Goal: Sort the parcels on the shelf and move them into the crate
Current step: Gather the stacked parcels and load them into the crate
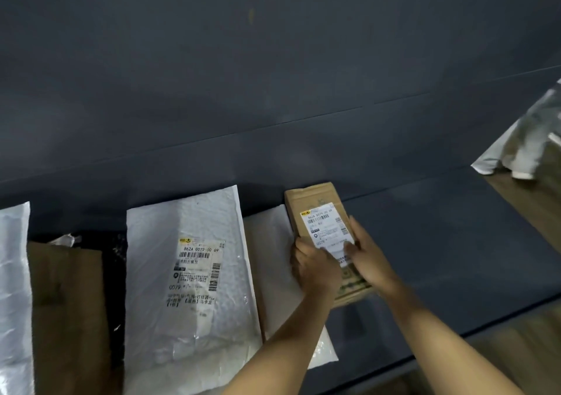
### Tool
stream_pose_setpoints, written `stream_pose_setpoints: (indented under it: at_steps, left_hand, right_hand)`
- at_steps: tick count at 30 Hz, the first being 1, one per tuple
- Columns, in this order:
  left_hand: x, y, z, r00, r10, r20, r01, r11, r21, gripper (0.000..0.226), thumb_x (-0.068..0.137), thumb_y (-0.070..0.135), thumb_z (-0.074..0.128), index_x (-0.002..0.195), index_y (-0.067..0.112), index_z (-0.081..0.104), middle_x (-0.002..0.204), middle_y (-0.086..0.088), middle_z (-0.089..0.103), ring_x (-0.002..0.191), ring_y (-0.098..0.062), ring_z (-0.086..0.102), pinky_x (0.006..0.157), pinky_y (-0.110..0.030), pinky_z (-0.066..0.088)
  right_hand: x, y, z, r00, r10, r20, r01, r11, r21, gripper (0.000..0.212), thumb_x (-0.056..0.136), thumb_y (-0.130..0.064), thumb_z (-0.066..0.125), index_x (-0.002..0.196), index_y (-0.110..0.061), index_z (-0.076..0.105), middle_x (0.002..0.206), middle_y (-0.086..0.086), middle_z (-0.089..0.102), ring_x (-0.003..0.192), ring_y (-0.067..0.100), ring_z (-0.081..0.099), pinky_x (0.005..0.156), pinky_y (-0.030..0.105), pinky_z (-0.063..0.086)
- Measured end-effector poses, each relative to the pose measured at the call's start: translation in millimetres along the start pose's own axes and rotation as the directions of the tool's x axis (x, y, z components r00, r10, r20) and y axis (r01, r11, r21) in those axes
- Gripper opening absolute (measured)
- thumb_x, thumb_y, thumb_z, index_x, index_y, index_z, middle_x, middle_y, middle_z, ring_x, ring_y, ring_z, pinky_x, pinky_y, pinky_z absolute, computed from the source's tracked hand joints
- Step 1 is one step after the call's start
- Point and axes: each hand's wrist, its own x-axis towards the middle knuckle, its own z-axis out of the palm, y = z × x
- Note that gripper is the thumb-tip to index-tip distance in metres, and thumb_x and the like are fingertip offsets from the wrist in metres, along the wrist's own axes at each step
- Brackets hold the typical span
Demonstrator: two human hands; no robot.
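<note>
The small cardboard box [314,201] is sitting on the dark shelf [440,242], right of the middle of the row, its left side overlapping a flat white mailer [270,242]; whether it is resting there or just lifting I cannot tell. The left hand [315,268] is gripping its near left edge with curled fingers; the right hand [365,255] is clasping the near right side, fingers lying across the shipping label [323,221]. The box's long axis is running near to far, the far end leaning slightly left; the label is facing up, its top line towards the far end.

Left of it a white bubble mailer [188,273] is lying label up; further left a brown parcel [66,303] is lying flat; a silvery bag [531,139] is showing at the far right.

The step in hand is probably picking this box out of the row. The crate is not showing, so the next move is calling for a level two-handed lift clear of the mailer beneath, without dragging it along.
</note>
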Motion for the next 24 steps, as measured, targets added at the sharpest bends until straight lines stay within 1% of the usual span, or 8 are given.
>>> stream_pose_setpoints:
  at_steps: [4, 7, 9, 12, 14, 19, 22, 24]
  left_hand:
    - [1, 0, -2, 1.0, -0.01, 0.011, 0.01, 1.0, 0.004, 0.048, 0.099, 0.024, 0.04, 0.14, 0.005, 0.025, 0.144, -0.013, 0.035, 0.132, -0.028, 0.036, 0.108, -0.037, 0.032]
    - [-2, 0, -6, 1.0, -0.002, 0.014, 0.001, 1.0, 0.014, 0.051, 0.099, 0.028, 0.04, 0.142, 0.006, 0.023, 0.147, -0.013, 0.033, 0.135, -0.028, 0.034, 0.111, -0.039, 0.031]
    - [-3, -2, -10, 1.0, -0.016, 0.012, 0.016, 1.0, 0.01, 0.055, 0.098, 0.029, 0.043, 0.144, 0.007, 0.022, 0.148, -0.013, 0.031, 0.136, -0.029, 0.033, 0.112, -0.041, 0.03]
    - [-7, -4, -20, 1.0, -0.028, -0.002, 0.028, 1.0, 0.007, 0.058, 0.096, 0.03, 0.045, 0.145, 0.009, 0.022, 0.147, -0.013, 0.032, 0.133, -0.028, 0.036, 0.11, -0.041, 0.034]
    - [-14, -3, -27, 1.0, -0.03, 0.006, 0.03, 1.0, 0.008, 0.057, 0.096, 0.03, 0.045, 0.144, 0.009, 0.022, 0.146, -0.012, 0.033, 0.132, -0.028, 0.037, 0.108, -0.039, 0.036]
    - [-43, 3, -46, 0.999, 0.007, 0.035, -0.006, 1.0, -0.02, 0.053, 0.096, 0.033, 0.042, 0.139, 0.009, 0.026, 0.143, -0.013, 0.033, 0.131, -0.029, 0.034, 0.109, -0.041, 0.033]
    - [-69, 6, -59, 0.998, 0.023, 0.06, -0.023, 1.0, -0.012, 0.053, 0.097, 0.034, 0.038, 0.141, 0.008, 0.025, 0.145, -0.014, 0.031, 0.134, -0.031, 0.03, 0.109, -0.041, 0.028]
    - [-86, 4, -66, 0.999, 0.018, 0.04, -0.017, 1.0, -0.025, 0.054, 0.097, 0.034, 0.038, 0.142, 0.008, 0.025, 0.146, -0.014, 0.031, 0.135, -0.032, 0.03, 0.109, -0.042, 0.027]
  right_hand:
    - [9, 16, 1, 0.999, -0.039, 0.025, 0.039, 0.999, -0.02, 0.064, 0.083, -0.034, 0.041, 0.145, -0.036, 0.028, 0.14, -0.011, 0.051, 0.126, 0.011, 0.051, 0.108, 0.045, 0.038]
    - [5, 15, 0, 0.999, -0.039, 0.01, 0.039, 0.998, -0.054, 0.064, 0.081, -0.046, 0.04, 0.144, -0.033, 0.031, 0.141, -0.008, 0.05, 0.128, 0.014, 0.049, 0.107, 0.045, 0.039]
    - [-7, 3, -3, 0.999, -0.038, -0.011, 0.037, 0.996, -0.082, 0.047, 0.091, -0.034, 0.046, 0.136, -0.024, 0.044, 0.134, -0.003, 0.056, 0.122, 0.017, 0.054, 0.103, 0.039, 0.041]
    - [-28, 1, -8, 0.999, -0.022, -0.038, 0.017, 0.992, -0.124, 0.026, 0.096, -0.022, 0.048, 0.12, -0.014, 0.057, 0.115, 0.0, 0.064, 0.107, 0.018, 0.061, 0.085, 0.028, 0.043]
    - [-41, 6, -11, 0.998, -0.035, -0.043, 0.029, 0.988, -0.149, 0.024, 0.096, -0.022, 0.048, 0.116, -0.015, 0.058, 0.112, 0.001, 0.064, 0.105, 0.019, 0.062, 0.085, 0.03, 0.046]
    - [-70, 4, -23, 0.999, 0.033, -0.038, -0.04, 0.979, -0.2, 0.033, 0.093, -0.018, 0.049, 0.125, -0.012, 0.055, 0.125, 0.011, 0.058, 0.116, 0.024, 0.056, 0.093, 0.031, 0.044]
    - [-90, -7, -28, 0.999, 0.048, -0.026, -0.052, 0.978, -0.201, 0.033, 0.092, -0.012, 0.046, 0.123, -0.01, 0.056, 0.126, 0.011, 0.058, 0.113, 0.024, 0.057, 0.084, 0.025, 0.044]
    - [-107, -10, -30, 1.0, 0.016, -0.02, -0.02, 0.977, -0.213, 0.029, 0.091, -0.009, 0.046, 0.118, -0.008, 0.058, 0.121, 0.012, 0.061, 0.108, 0.024, 0.058, 0.079, 0.025, 0.042]
